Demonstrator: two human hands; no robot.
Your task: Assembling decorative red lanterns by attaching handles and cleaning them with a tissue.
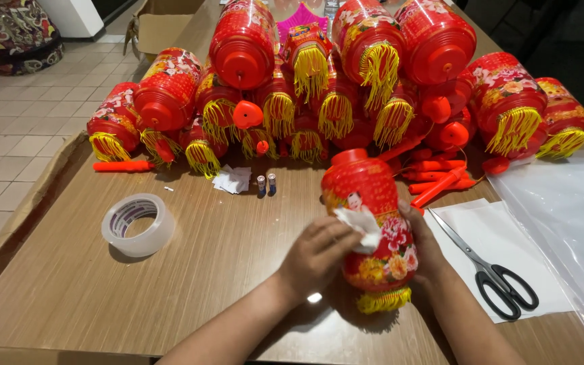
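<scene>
Wood-grain tabletop (190, 270) filled most of what we saw, with pale floor tiles to the left and a flattened strip of cardboard (28, 203) along the table's left edge. We held a red lantern (373, 230) lying near the front middle of the table, its yellow fringe (384, 300) pointing toward us and its red cap away. Our left hand (315, 253) was curled over the lantern's side, fingers pinching a small crumpled white piece of paper (361, 226) against the flowered print. Our right hand (427, 250) was wrapped around the far side of the lantern, gripping it, though its fingers were mostly hidden. Behind, a heap of matching red lanterns (346, 81) with yellow tassels was stacked across the back of the table. A roll of clear tape (138, 224) sat well to the left, and two small batteries (266, 184) stood beside a scrap of white paper (232, 179). Black-handled scissors (491, 270) lay on a white sheet (508, 236) just to the right, beside clear plastic bags (569, 230). Red plastic sticks (437, 177) lay near the heap, and an open cardboard box (160, 27) stood on the floor beyond.
</scene>
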